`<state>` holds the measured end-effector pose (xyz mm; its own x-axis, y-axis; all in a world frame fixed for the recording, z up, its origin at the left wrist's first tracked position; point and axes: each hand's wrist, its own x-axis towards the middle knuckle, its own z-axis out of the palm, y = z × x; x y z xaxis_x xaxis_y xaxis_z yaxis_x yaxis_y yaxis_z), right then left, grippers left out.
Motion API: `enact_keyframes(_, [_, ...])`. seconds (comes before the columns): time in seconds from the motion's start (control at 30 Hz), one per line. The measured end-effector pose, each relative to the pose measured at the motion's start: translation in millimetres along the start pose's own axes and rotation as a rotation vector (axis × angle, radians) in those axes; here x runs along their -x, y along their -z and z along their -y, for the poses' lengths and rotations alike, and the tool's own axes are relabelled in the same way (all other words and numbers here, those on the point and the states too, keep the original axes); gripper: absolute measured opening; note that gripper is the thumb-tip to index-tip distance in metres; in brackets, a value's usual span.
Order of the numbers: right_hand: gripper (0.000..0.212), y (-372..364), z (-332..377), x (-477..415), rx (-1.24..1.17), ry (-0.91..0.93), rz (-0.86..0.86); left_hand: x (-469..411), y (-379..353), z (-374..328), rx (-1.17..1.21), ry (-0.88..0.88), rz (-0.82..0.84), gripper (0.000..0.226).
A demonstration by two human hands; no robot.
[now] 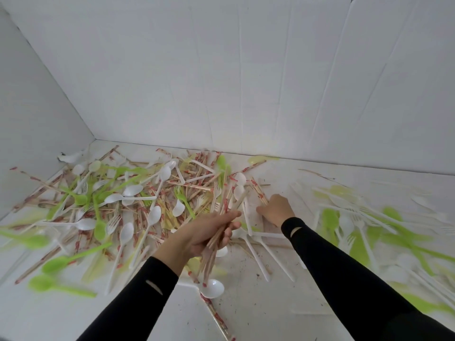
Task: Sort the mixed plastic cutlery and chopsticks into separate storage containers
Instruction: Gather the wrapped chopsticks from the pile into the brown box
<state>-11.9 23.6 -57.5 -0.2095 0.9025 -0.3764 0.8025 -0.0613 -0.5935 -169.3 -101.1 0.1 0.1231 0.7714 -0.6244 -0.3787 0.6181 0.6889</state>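
A big mixed pile (138,200) of white and green plastic spoons, forks and red-wrapped chopsticks covers the white surface at left and centre. My left hand (209,230) hovers over the pile's right edge and grips a bundle of chopsticks (211,249) that slants from upper right to lower left. My right hand (277,209) reaches down to the surface just right of the pile, fingers curled on wrapped chopsticks (258,190) lying there. A white spoon (211,287) lies below the bundle.
White walls (221,82) enclose the surface at the back and left. A second, blurred spread of green and white spoons and forks (369,230) lies at right. Long white cutlery handles (261,257) lie between my arms. Bare speckled surface (258,311) shows in front.
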Motion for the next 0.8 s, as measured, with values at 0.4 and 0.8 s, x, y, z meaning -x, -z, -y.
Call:
enact_keyframes(0.4, [0.032, 34.1, -9.3, 15.9, -0.395, -0.098, 0.327, -6.4, 20.1, -7.0, -0.047, -0.895, -0.638, 0.014])
enact_keyframes(0.8, [0.009, 44.0, -6.0, 59.5, -0.682, -0.09, 0.421, -34.5, 26.4, 37.6, -0.307, -0.766, -0.646, 0.029])
